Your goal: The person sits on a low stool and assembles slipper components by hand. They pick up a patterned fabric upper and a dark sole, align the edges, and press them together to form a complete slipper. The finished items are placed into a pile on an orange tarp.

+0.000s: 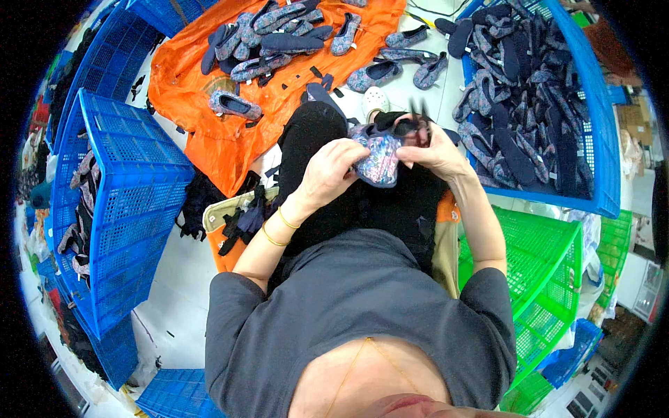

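One slipper (378, 165) lies between left grip (330, 168) and right grip (433, 152).

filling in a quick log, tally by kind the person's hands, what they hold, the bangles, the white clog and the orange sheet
Left hand and right hand: 2
Patterned shoe held: 1
Dark tool, blurred, at the right hand: 1
Gold bangles: 2
White clog: 1
Orange sheet: 1
Total: 8
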